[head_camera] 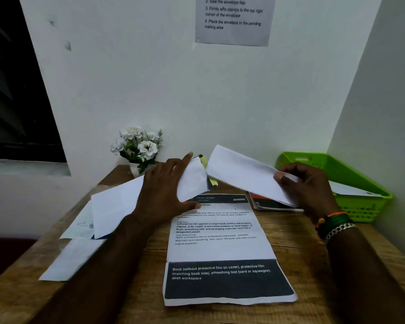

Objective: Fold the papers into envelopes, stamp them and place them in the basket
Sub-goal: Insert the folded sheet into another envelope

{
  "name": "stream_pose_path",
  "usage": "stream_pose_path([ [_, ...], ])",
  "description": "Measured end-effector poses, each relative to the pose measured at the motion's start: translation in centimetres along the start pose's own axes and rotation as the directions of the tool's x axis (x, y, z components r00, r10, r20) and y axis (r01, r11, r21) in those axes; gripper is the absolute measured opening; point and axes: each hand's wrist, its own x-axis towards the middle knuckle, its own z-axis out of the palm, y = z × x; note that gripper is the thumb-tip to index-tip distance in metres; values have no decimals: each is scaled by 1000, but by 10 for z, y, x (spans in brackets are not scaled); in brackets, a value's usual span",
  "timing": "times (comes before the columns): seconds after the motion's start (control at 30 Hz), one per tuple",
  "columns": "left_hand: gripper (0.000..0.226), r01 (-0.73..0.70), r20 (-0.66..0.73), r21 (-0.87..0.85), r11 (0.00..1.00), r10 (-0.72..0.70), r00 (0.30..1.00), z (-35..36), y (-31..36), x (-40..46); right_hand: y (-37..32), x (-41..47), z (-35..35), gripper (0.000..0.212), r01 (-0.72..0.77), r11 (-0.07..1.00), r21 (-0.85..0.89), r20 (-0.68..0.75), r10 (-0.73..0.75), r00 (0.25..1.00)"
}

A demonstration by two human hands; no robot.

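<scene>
Two hands work above the wooden desk (290, 239), and we take the printed sheet (220, 244) lying flat at its middle as our landmark. Beyond the sheet's far right corner, our right hand (306, 185) pinches one end of a folded white paper (241, 174), thumb on top, lifting it off the desk. Over the sheet's far left corner, our left hand (164, 195) holds another white paper (192, 178), which curls up under its fingers; how tightly it is gripped we cannot tell. Left of the sheet lie more loose white papers (80, 242). Right of it and further back stands the green basket (360, 206), against the wall, with a white paper already inside. Behind the sheet, to the left, sits a pot of white flowers (138, 146).
</scene>
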Motion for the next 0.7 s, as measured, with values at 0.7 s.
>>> stream_pose_path([
  [0.7, 117, -144, 133, 63, 988, 135, 982, 8, 42, -7, -1, -18, 54, 20, -29, 999, 43, 75, 25, 997],
])
